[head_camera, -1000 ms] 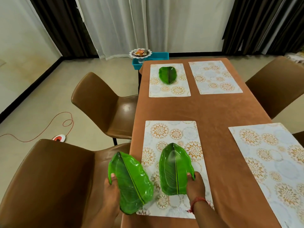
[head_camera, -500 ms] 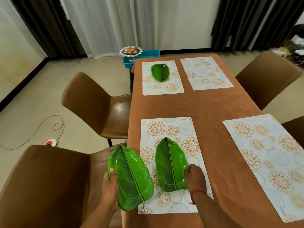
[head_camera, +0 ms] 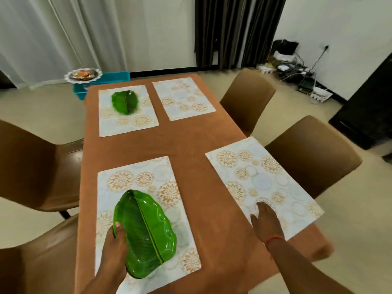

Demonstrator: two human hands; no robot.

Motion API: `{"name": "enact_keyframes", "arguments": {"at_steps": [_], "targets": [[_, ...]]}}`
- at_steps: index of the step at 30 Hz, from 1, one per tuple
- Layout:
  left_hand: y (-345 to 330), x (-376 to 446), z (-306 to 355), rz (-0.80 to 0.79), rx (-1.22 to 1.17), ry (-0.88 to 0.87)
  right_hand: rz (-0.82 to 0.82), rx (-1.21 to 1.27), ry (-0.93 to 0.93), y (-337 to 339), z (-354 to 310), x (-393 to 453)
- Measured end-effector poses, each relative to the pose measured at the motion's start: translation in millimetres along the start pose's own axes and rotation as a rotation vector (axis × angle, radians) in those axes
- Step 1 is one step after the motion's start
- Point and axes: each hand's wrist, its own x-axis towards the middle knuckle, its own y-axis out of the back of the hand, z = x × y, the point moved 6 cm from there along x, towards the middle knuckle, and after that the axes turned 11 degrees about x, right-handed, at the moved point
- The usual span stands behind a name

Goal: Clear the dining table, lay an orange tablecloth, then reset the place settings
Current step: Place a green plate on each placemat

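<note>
— Right hand (head_camera: 266,221) has left the near-left plate and gone across to the bare near-right mat (head_camera: 263,185), fingers straight, flat on it.

— And the left hand (head_camera: 115,249)?

— Curled round the edge of a leaf plate (head_camera: 146,234), held over the near-left mat (head_camera: 144,211). I can't tell whether a second plate lies under it.

— How far along, would you say?

— Well on. The orange cloth (head_camera: 186,143) covers the worktop, all four mats are down, and the far-left mat (head_camera: 127,111) has its plate (head_camera: 125,102). The far-right mat (head_camera: 183,98) and the near-right one lack plates. No glasses or cutlery in sight.
</note>
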Motion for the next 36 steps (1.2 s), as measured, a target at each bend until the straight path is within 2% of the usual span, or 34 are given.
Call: {"name": "enact_keyframes", "arguments": {"at_steps": [6, 9, 14, 18, 26, 36], "targets": [[-94.2, -29.4, 12.8, 0.111, -0.097, 0.023, 0.035, 0.091, -0.119, 70.0, 93.5, 106.2], [-139.4, -37.8, 9.1, 0.155, -0.166, 0.066, 0.025, 0.123, -0.175, 92.9, 124.3, 151.4], [-191.5, -46.4, 17.4, 0.184, -0.138, 0.076, -0.051, 0.138, -0.217, 108.7, 160.3, 201.0], [-208.1, -59.3, 29.3, 0.208, -0.155, 0.068, -0.104, 0.192, -0.217, 105.2, 167.6, 223.1], [-234.9, -67.1, 35.0, 0.229, -0.123, 0.070, -0.004, 0.476, -0.243, 106.3, 159.5, 216.8], [-243.7, -70.2, 36.5, 0.224, -0.124, 0.086, -0.057, 0.558, -0.168, 81.4, 119.2, 203.7]]}}
